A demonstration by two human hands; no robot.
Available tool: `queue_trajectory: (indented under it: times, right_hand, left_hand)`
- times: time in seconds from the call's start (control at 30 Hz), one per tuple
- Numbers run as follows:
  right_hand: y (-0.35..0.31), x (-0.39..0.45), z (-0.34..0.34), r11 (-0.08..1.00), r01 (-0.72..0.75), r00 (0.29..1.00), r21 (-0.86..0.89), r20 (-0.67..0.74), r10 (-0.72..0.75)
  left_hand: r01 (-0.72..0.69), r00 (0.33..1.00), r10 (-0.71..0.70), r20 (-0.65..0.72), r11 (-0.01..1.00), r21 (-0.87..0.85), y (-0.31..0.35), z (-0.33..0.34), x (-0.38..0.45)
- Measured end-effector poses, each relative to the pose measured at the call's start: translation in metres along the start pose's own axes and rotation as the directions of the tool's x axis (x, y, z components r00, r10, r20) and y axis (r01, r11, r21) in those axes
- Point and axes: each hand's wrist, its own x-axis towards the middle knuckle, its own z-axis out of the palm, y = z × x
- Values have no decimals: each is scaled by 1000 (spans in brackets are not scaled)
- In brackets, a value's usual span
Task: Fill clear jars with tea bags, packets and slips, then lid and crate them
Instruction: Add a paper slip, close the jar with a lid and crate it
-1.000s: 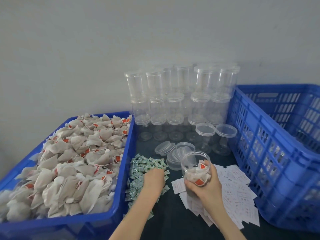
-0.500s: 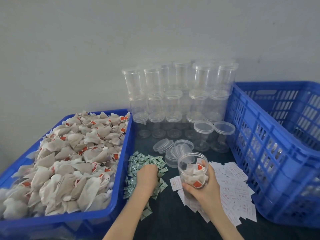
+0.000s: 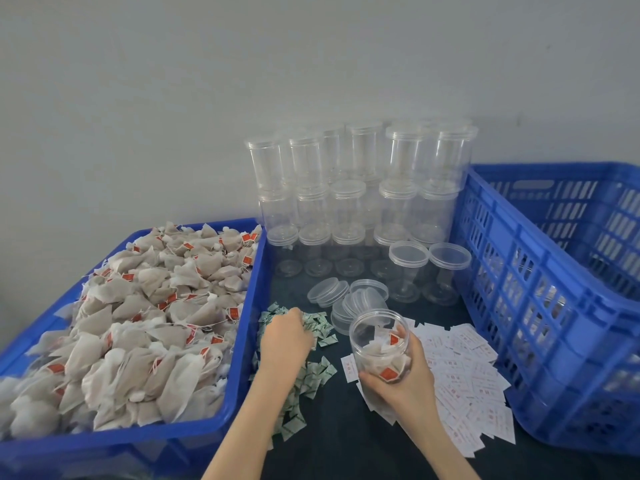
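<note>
An open clear jar (image 3: 379, 344), partly filled with tea bags, is held tilted above the near middle of the dark worktop (image 3: 346, 445). It is grasped from below and behind by the right hand (image 3: 401, 382), whose fingers are curled round its lower wall.

The left hand (image 3: 285, 341) is laid knuckles-up on the pile of small green packets (image 3: 313, 370), fingers bent down into it; whether a packet is pinched cannot be told, the fingertips being hidden.

White slips with red print (image 3: 464, 368) are spread toward the right near part of the worktop, partly under the held jar. Loose clear lids (image 3: 346, 299) are heaped just beyond the packets. Stacked empty jars (image 3: 360, 192), lidded, are ranged along the far edge against the wall.

A blue crate (image 3: 242, 403) heaped with tea bags (image 3: 138, 313) is set at the left edge. A second blue crate (image 3: 554, 306), slotted, is set at the right edge.
</note>
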Motion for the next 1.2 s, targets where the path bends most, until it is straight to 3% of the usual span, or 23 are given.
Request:
queue_trajectory:
  times: [0.1,0.27,0.37,0.47,0.57,0.77,0.9,1.03,1.1,1.2]
  right_hand:
    - [-2,0,1,1000,8,1000,-17,-3,-8]
    - [-5,-3,4,999,39,999,-28,-5,-40]
    - [-6,-3,5,999,46,999,-19,-11,-47]
    - [-5,-3,3,999,48,999,-19,-19,-48]
    - [-3,-3,-4,999,30,999,-25,-20,-31]
    - [2,-1,-22,1000,9,999,-13,-40,-9]
    - [3,2,-37,1000,19,997,-10,-71,-20]
    - [0,6,-54,998,54,991,-31,-124,-58]
    - [-1,7,-59,996,76,987,-36,-142,-80]
    - [-2,7,-64,994,93,983,-56,-151,-101]
  left_hand:
    - [-57,998,56,-11,980,-189,3,-13,-6]
    - [-321,944,326,-48,879,-354,29,-35,-17]
    - [-439,882,469,41,851,-289,44,-38,-21]
    - [-508,841,519,153,855,-107,56,-32,-21]
    - [-547,813,549,193,835,-67,63,-26,-19]
    - [-550,802,583,130,806,-217,66,-18,-12]
    - [-448,887,459,-55,822,-353,65,0,-9]
    - [-364,919,354,173,931,30,60,35,-7]
    - [-344,910,305,279,933,102,58,54,-11]
    - [-355,904,282,320,914,195,56,79,-16]
